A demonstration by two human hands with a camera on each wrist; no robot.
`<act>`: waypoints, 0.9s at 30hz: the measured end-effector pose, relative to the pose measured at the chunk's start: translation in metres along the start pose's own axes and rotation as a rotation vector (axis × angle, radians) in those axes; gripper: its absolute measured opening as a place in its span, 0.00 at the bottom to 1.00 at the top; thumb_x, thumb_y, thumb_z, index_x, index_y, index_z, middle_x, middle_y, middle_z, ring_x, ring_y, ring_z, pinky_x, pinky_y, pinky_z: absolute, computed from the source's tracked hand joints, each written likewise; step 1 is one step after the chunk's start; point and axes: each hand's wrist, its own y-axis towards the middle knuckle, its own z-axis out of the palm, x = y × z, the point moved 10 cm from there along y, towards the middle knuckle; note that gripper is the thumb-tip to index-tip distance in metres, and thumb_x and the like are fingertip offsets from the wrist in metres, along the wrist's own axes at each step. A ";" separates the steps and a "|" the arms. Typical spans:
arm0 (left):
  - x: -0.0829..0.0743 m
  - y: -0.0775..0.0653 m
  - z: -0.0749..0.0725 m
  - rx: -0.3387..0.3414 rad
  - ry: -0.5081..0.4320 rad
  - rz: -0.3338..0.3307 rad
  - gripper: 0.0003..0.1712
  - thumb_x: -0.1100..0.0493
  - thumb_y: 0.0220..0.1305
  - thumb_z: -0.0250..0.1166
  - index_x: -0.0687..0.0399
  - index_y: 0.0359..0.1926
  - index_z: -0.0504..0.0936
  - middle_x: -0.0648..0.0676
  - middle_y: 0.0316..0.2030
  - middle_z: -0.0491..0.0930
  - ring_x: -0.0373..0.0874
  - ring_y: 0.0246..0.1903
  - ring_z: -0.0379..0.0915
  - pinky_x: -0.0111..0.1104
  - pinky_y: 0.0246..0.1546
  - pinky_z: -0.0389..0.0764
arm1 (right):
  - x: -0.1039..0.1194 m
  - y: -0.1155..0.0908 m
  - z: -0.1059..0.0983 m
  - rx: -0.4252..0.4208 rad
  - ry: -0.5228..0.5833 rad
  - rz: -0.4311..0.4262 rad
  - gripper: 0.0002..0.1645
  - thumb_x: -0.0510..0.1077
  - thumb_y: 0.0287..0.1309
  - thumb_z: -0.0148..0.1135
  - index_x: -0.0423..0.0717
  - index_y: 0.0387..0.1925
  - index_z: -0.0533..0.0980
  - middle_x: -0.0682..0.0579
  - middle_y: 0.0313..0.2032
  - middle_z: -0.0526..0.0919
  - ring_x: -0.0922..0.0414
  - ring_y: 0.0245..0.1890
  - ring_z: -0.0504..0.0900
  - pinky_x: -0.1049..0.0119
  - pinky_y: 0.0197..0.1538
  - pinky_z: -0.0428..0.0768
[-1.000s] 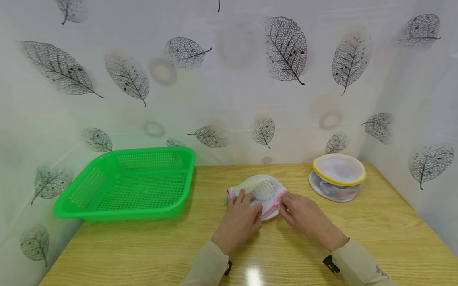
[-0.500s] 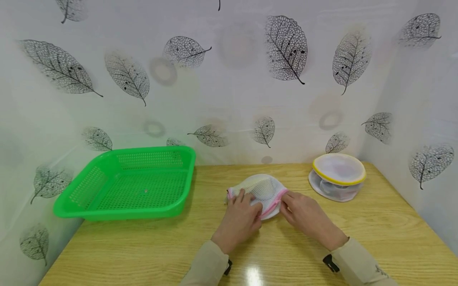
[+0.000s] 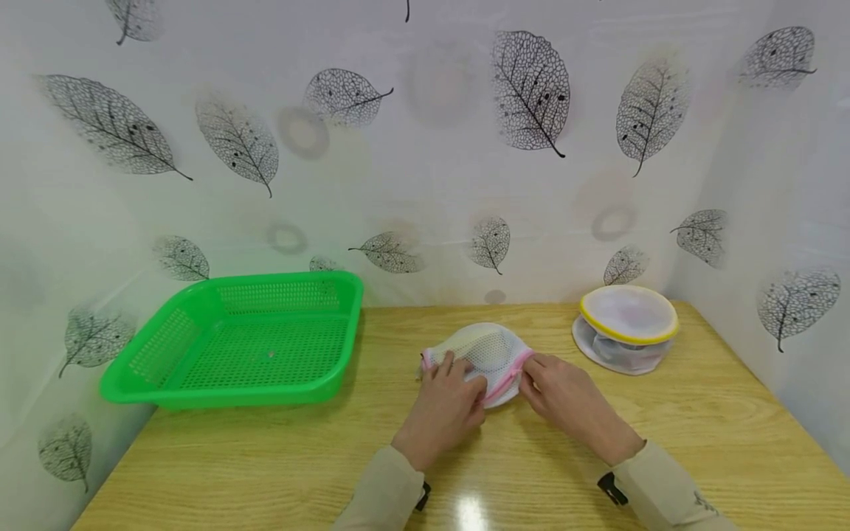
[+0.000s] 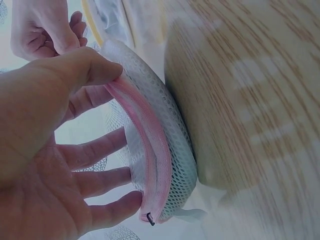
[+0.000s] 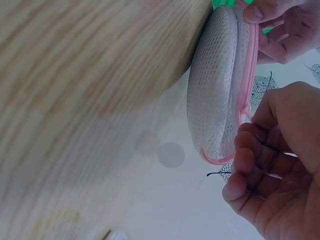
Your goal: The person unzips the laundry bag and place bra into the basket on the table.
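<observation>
A white mesh laundry bag (image 3: 488, 350) with a pink zipper band (image 4: 150, 135) lies on the table, bulging softly. My left hand (image 3: 445, 402) pinches the band between thumb and forefinger; its other fingers (image 4: 110, 182) spread over the mesh. At the opposite end, my right hand (image 3: 564, 394) has curled fingers and pinches the pink zipper (image 5: 247, 75) near its pull, which the fingertips mostly cover. A dark hook-like end piece (image 4: 150, 218) shows at the zipper's far end in the left wrist view. Some pale yellowish content shows through the mesh.
A green perforated plastic basket (image 3: 265, 394) stands at the table's left. At the back right sits a round white mesh bag (image 3: 627, 313) with a yellow rim. The wooden table (image 3: 518, 472) meets a leaf-printed white curtain (image 3: 425, 169) behind and at both sides.
</observation>
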 end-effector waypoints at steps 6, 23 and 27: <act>0.000 -0.001 0.000 -0.006 0.007 0.005 0.06 0.50 0.64 0.68 0.44 0.33 0.80 0.54 0.53 0.83 0.62 0.63 0.76 0.57 0.57 0.79 | -0.001 0.000 -0.001 -0.011 -0.012 0.007 0.12 0.36 0.54 0.68 0.47 0.22 0.73 0.56 0.21 0.73 0.63 0.21 0.70 0.70 0.22 0.71; 0.001 -0.001 -0.001 -0.004 -0.016 -0.004 0.06 0.51 0.64 0.68 0.44 0.33 0.80 0.54 0.53 0.83 0.62 0.63 0.76 0.58 0.57 0.79 | -0.006 0.002 -0.004 -0.014 0.000 0.039 0.10 0.36 0.54 0.68 0.46 0.23 0.74 0.57 0.20 0.70 0.66 0.20 0.65 0.74 0.21 0.66; 0.001 -0.001 -0.001 -0.004 -0.006 -0.004 0.06 0.51 0.64 0.68 0.44 0.33 0.80 0.54 0.53 0.83 0.62 0.63 0.76 0.57 0.57 0.79 | -0.010 0.001 -0.008 -0.053 -0.004 0.032 0.10 0.35 0.52 0.68 0.46 0.23 0.75 0.58 0.19 0.69 0.67 0.20 0.63 0.74 0.20 0.65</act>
